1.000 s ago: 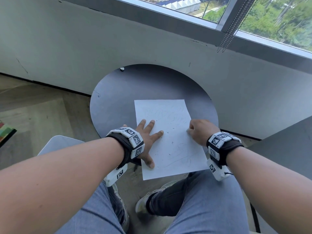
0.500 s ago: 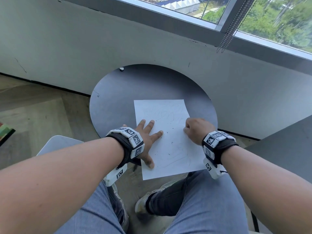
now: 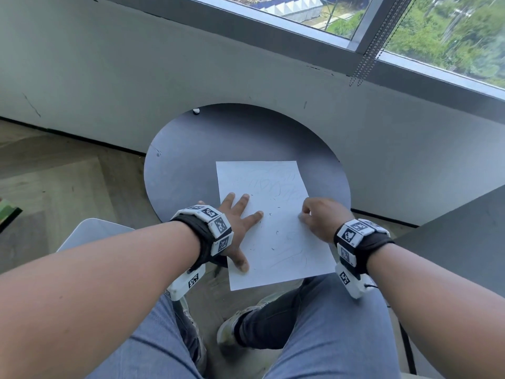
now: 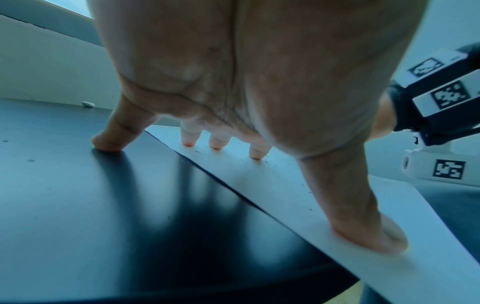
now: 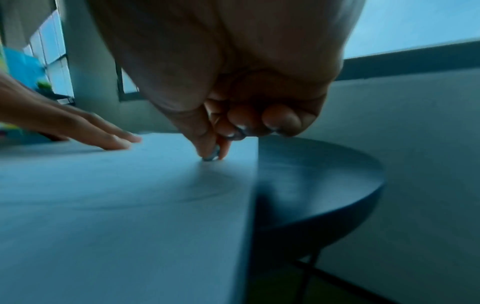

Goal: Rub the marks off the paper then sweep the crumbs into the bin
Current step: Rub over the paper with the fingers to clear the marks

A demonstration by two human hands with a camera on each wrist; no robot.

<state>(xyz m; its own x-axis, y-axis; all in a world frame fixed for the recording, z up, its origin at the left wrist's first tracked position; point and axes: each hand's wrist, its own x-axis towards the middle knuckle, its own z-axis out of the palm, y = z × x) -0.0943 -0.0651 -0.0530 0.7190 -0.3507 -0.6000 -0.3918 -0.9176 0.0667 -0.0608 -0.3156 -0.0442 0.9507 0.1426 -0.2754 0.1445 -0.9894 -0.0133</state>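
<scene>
Pinching eraser (image 5: 211,157): right hand (image 3: 323,218) on paper (image 3: 273,242) | left hand (image 3: 237,222) flat, fingers spread, pressing sheet | crumbs (image 3: 274,232) on paper

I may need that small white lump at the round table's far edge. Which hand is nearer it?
Left. The left hand lies directly below the small white lump; the right hand sits farther right, on the white paper.

Eraser (image 5: 211,156): a blurred sliver pinched in the right hand (image 3: 321,218); shape unclear.
Paper (image 3: 273,228): near edge overhangs the tabletop (image 3: 185,165); marks too faint to read.
White speck (image 3: 196,111): too small to tell.
</scene>
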